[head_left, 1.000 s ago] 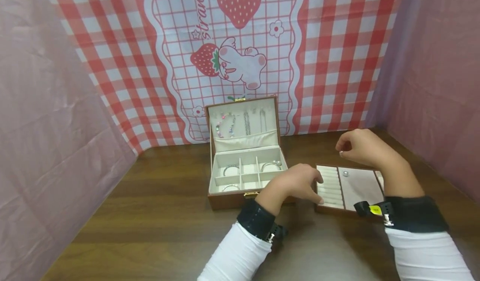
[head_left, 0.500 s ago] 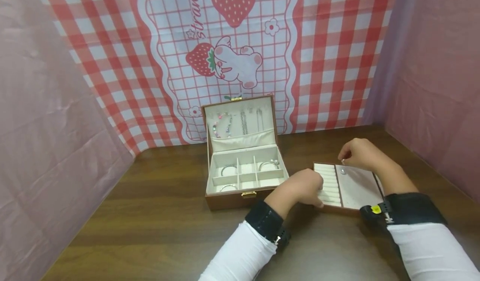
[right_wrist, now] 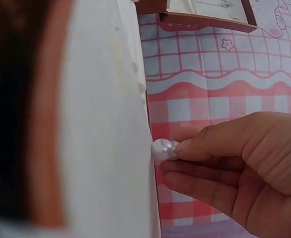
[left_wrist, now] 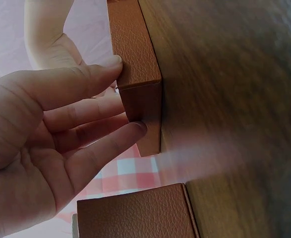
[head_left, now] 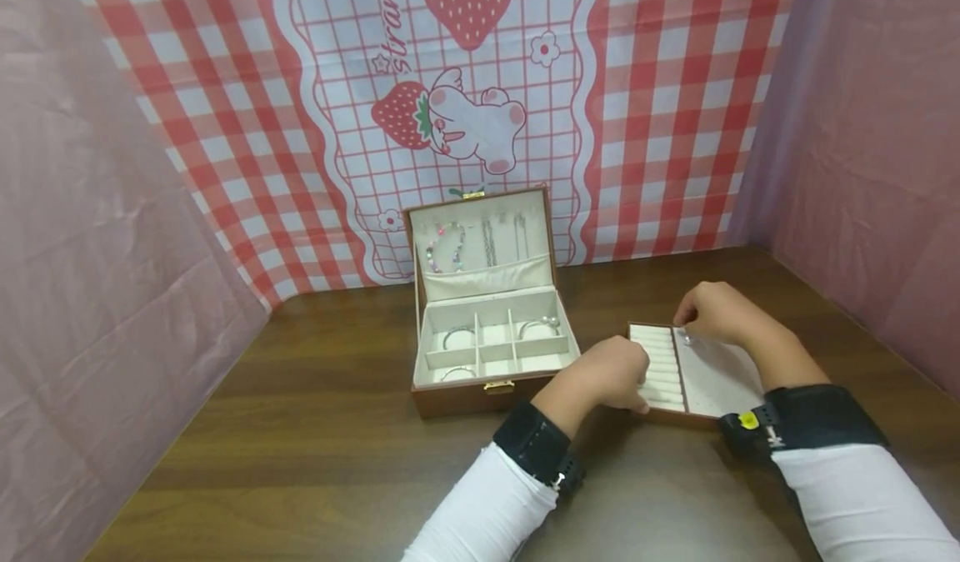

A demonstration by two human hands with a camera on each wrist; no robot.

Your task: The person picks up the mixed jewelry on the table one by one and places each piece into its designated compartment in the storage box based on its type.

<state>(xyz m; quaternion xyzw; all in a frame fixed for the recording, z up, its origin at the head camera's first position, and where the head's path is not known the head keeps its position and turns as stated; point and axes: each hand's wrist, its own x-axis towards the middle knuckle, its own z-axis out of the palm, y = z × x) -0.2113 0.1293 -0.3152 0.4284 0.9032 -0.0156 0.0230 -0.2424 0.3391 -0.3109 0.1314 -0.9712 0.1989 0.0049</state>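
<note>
A brown jewelry tray (head_left: 656, 412) with cream ring rolls (head_left: 657, 358) and a flat pale panel (head_left: 720, 383) lies on the table. My left hand (head_left: 611, 374) grips its front left corner; in the left wrist view the thumb (left_wrist: 103, 74) is at the front wall's top edge and the little finger touches the end wall. Over the panel's far edge, my right hand (head_left: 723, 312) pinches a small pearl earring (right_wrist: 175, 148) between thumb and fingers. A larger-looking white pearl (right_wrist: 162, 149) sits at the panel, right against the pinched one.
An open brown jewelry box (head_left: 457, 403) stands left of the tray. Its compartments hold several bangles (head_left: 459, 338), and a beaded bracelet (head_left: 442, 249) and chains (head_left: 489, 241) hang in the lid. A checkered strawberry cloth (head_left: 660, 128) hangs behind the wooden table (head_left: 300, 462).
My right hand has come down from above the tray to the pearl at the panel's far edge. The left hand has moved onto the tray's corner.
</note>
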